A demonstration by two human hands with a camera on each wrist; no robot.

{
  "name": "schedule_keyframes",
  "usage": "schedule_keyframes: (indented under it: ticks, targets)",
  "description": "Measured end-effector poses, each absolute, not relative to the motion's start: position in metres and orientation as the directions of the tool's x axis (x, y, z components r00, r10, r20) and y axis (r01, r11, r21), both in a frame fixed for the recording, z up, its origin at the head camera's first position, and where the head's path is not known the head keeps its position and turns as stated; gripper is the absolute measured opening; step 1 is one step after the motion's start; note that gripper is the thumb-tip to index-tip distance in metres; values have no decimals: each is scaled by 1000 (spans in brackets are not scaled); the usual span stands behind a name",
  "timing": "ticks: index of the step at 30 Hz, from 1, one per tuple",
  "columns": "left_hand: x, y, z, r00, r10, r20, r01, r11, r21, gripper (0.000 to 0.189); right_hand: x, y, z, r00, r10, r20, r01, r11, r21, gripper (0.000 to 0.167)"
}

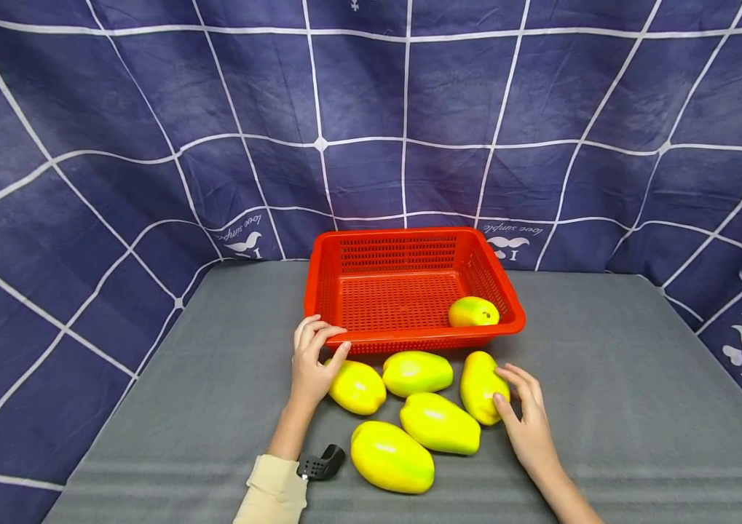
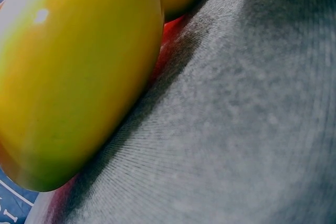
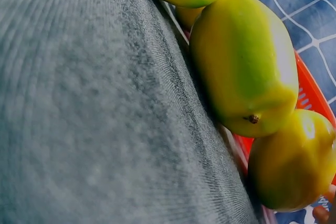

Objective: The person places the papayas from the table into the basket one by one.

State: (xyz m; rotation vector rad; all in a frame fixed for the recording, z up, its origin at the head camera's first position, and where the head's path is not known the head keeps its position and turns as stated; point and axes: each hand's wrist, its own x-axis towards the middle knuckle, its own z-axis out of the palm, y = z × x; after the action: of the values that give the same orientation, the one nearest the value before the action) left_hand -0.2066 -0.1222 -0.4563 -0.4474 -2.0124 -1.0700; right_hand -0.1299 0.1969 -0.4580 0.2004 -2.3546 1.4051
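The right hand [image 1: 528, 426] has thumb and fingers apart at the side of the right mango [image 1: 480, 389], though I cannot tell whether they pinch it, and the left hand [image 1: 312, 367] spreads its own over the left mango [image 1: 359, 387] and the corner of the basket [image 1: 423, 335]; a loose hold on such smooth, rounded skin could let either roll, or a bump could shift the basket. Inside, one mango [image 1: 473, 311] sits in the near right corner, while the other five mangoes [image 1: 439, 423] lie on the cloth [image 1: 606, 378] in front
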Motion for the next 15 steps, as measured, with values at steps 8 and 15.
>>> schedule_keyframes:
  ticks: [8,15]
  targets:
    - [-206,-121,-456,-636,-61,769,602,584,544,17,-131,197,-464,-935,34,353,-277,553,-786,49]
    - [-206,-121,-456,-622,-63,781,613,581,535,18,-128,195,-460,-955,35,293,-225,558,-799,66]
